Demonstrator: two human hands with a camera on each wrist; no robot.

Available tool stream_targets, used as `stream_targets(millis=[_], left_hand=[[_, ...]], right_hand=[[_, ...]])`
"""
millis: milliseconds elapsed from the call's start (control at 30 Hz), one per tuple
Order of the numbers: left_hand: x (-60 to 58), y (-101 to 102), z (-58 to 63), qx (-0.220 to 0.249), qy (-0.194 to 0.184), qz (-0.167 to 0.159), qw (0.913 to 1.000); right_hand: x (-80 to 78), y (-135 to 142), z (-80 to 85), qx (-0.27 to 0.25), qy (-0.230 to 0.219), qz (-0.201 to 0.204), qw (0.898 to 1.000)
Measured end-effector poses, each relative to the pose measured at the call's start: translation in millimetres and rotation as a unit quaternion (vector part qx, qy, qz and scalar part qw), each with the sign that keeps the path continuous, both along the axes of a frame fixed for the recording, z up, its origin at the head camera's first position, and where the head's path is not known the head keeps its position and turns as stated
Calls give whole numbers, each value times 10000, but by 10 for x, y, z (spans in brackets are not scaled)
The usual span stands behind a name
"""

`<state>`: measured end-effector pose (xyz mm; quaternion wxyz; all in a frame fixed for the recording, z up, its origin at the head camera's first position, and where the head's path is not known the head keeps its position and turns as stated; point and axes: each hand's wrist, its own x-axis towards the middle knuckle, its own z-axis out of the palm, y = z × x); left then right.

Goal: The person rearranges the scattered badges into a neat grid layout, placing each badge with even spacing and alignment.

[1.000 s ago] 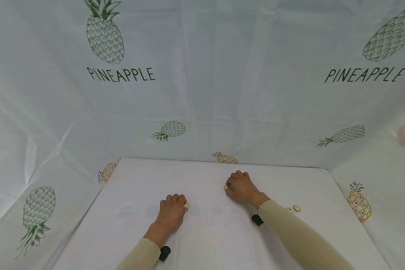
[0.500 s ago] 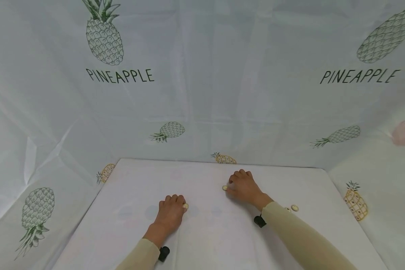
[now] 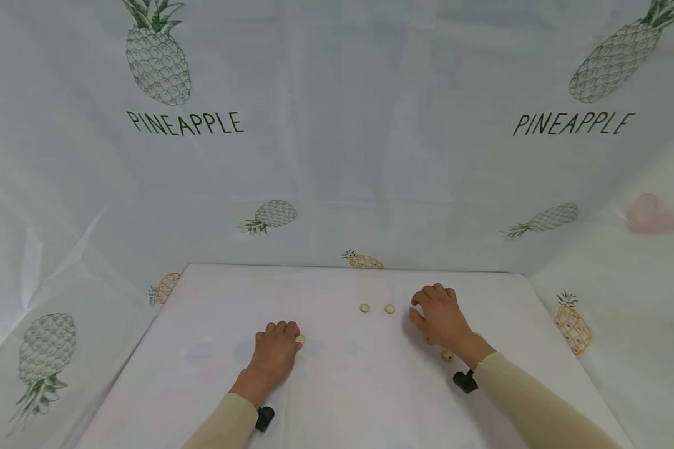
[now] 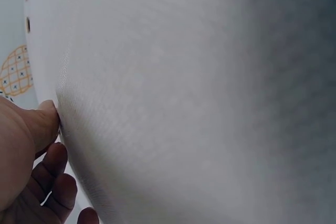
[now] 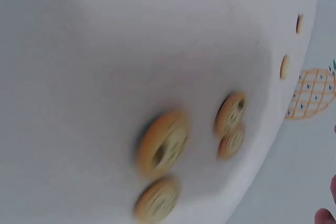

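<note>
On the white desk (image 3: 337,399), four small, round, wood-like discs (image 5: 232,109), tan-rimmed, with dark-marked pale faces, lie in two pairs near the right hand (image 3: 440,318). The left hand (image 3: 275,350) pinches a pale yellow disc (image 3: 300,339). The right grip is apart; farther, to its left, lie two pale round pieces (image 3: 365,308).

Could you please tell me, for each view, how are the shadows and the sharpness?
Head view: soft, even light, with a faint shadow beside the right hand; left wrist view: the table darkens and blurs toward the right edge; right wrist view: the nearest round pieces look smeared, and the table's far edge looks bowed, though straight in the head view.
</note>
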<state>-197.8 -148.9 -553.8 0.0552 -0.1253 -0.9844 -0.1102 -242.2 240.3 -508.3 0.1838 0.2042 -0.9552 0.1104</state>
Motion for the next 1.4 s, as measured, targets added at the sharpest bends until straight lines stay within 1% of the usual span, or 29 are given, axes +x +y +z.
stream_targets(millis=[100,300,400,533,600,733,800,900,1100,1200,1300,1400], left_hand=[[2,2,24,12,-99,-1,9999],[5,23,105,-13,-322,76,9995],[-2,27,82,-26,-315,76,9995],[-26,-3,42,-1,-238,55,9997],[-23,-10,65,33,-292,44,9996],[12,-2,148,90,-450,35,9989],[25,8,173,102,-488,32,9988],[37,19,178,115,-495,27,9987],[46,35,181,27,-462,15,9989],[50,43,188,16,-438,18,9990],[57,56,191,-12,-446,35,9990],[66,54,195,-14,-471,59,9989]], right_hand=[[80,128,14,-16,64,-153,9999],[229,333,-30,128,-63,-387,9991],[299,409,-80,214,-85,-435,9988],[353,446,-161,329,-16,-311,9990],[382,449,-209,397,-5,-229,9989],[429,440,-288,471,14,-149,9988],[449,436,-306,524,16,-154,9985],[472,434,-313,626,-12,-207,9978],[503,418,-283,787,-362,-387,9955],[500,403,-274,794,-419,-404,9951],[492,392,-278,785,-394,-355,9955],[471,374,-276,749,-420,-57,9963]])
